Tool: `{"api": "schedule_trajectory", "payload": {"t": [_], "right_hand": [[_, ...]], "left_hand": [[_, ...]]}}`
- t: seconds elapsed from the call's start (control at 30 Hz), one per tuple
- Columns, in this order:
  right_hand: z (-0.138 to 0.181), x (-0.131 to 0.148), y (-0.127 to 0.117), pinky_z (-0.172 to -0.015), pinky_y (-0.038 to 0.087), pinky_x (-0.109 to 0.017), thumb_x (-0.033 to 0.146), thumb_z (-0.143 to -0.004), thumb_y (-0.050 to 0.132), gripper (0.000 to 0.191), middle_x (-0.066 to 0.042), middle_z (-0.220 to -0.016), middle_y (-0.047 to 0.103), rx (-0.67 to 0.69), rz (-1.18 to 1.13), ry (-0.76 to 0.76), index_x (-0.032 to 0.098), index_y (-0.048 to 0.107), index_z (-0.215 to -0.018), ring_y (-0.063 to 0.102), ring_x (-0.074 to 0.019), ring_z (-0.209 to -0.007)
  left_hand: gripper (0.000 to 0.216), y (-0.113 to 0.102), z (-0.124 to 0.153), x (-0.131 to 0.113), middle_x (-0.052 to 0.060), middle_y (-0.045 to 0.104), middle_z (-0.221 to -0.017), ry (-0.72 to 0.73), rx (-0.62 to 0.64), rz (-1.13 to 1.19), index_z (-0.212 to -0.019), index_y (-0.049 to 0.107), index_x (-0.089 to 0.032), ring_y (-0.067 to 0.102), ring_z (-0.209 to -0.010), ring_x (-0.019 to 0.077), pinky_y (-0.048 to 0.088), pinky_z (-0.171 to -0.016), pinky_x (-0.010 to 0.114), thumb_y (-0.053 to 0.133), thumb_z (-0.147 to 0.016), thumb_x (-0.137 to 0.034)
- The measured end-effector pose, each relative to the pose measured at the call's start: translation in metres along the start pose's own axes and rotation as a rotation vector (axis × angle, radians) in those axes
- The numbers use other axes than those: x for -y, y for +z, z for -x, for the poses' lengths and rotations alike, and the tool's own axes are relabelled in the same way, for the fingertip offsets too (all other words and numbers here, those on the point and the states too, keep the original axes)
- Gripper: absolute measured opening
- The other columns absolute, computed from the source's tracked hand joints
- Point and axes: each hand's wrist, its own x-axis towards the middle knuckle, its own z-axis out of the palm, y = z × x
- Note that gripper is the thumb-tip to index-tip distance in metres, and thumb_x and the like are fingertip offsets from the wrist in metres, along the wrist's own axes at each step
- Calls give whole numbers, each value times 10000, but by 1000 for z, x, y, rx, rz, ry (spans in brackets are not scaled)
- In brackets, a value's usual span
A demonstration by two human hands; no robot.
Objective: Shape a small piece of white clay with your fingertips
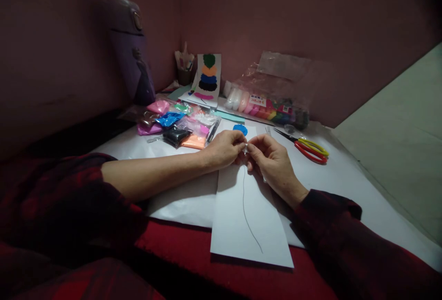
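Observation:
My left hand (pixel 225 149) and my right hand (pixel 272 161) meet above a white paper strip (pixel 235 231). Between their fingertips they pinch a small white piece of what looks like modelling clay (pixel 246 147). Both hands are closed, and fingers partly hide the piece. Down the strip runs a thin, curved dark line (pixel 244 198). Just beyond my fingers, a textured blue patch (pixel 240 129) sits at the strip's far end. The near end of the paper overhangs the table edge.
Left of my hands lie several bags of coloured clay (pixel 176 135). Scissors (pixel 311 149) rest at right. Behind are a clear pack of coloured clay (pixel 265 106), a decorated card (pixel 209 79), a cup of tools (pixel 184 72) and a tall purple bottle (pixel 129 55). Walls border the table.

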Motion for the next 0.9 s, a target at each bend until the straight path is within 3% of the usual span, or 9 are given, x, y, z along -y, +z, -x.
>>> {"api": "schedule_trajectory", "payload": {"t": [0.9], "right_hand": [[1,1,1,-416,432,-225,296,-864,616,141,69,-504,538,-6,9,6,205,523,-808,501,-88,-403]], "left_hand": [[96,0,1,-2,-26,574,-527,-12,4,23,-771,538,-140,560,-490,89,443,-515,206,486,-852,-132]]}}
